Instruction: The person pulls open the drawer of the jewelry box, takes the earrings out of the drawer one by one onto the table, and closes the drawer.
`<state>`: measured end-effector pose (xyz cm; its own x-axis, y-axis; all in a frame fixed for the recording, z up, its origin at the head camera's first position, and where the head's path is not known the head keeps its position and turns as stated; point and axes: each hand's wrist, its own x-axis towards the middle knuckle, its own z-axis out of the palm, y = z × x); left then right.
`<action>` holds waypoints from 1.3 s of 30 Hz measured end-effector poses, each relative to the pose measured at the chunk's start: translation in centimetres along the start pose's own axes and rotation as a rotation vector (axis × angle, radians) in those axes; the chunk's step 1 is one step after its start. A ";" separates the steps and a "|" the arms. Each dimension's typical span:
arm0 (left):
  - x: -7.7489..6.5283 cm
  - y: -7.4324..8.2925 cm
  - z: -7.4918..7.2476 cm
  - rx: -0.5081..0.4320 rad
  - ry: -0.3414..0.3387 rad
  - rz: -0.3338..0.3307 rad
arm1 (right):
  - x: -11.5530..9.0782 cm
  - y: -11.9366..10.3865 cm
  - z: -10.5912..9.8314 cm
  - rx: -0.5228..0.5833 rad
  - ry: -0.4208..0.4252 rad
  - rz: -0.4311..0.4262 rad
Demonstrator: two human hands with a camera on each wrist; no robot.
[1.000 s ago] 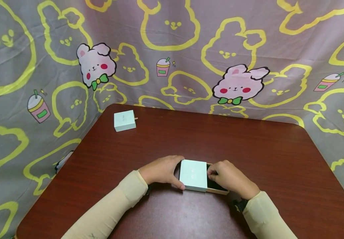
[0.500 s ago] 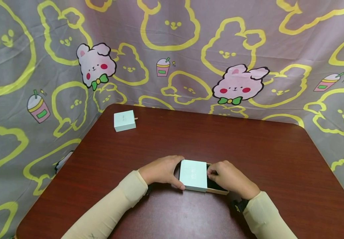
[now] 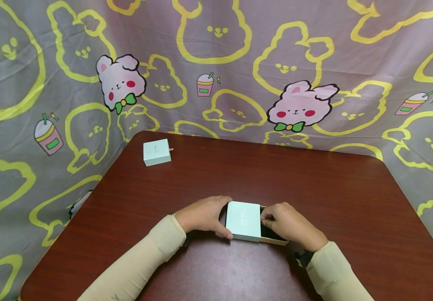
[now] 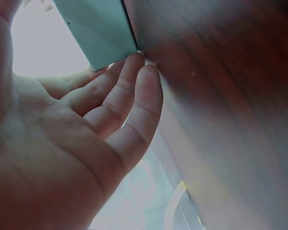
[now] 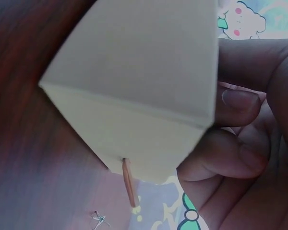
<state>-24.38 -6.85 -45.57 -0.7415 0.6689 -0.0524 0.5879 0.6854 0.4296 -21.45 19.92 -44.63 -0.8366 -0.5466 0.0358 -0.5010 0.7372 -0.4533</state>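
On the table lies a pale blue gift box (image 3: 243, 220) of the slide-out kind, its drawer (image 3: 274, 241) pulled partly out to the right. The drawer has a dark inside and a tan wall. My left hand (image 3: 203, 215) holds the box's left end between thumb and fingers; in the left wrist view its fingertips (image 4: 134, 62) touch the cover's edge. The curled fingers of my right hand (image 3: 289, 221) reach into the drawer, thumb and forefinger close together. Whatever lies between them is hidden. A small tan ribbon pull (image 5: 128, 182) hangs from the drawer's end in the right wrist view.
Another pale blue box (image 3: 156, 151), closed and with a tan pull tab, stands near the back left corner of the dark red-brown table (image 3: 314, 179). A patterned curtain (image 3: 235, 75) with rabbits and cups closes off the back and sides.
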 end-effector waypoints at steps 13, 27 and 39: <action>0.0 -0.1 0.0 0.007 0.000 0.005 | -0.1 -0.2 -0.1 0.000 0.016 0.000; 0.0 -0.1 0.0 0.008 -0.001 0.008 | -0.2 -0.3 -0.2 0.014 0.014 0.017; 0.1 -0.1 0.0 0.006 0.004 0.016 | -0.2 -0.4 -0.4 0.015 0.010 0.025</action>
<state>-24.49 -6.90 -45.64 -0.7332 0.6787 -0.0413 0.6018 0.6760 0.4252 -21.16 19.94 -44.07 -0.8512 -0.5238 0.0330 -0.4763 0.7446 -0.4676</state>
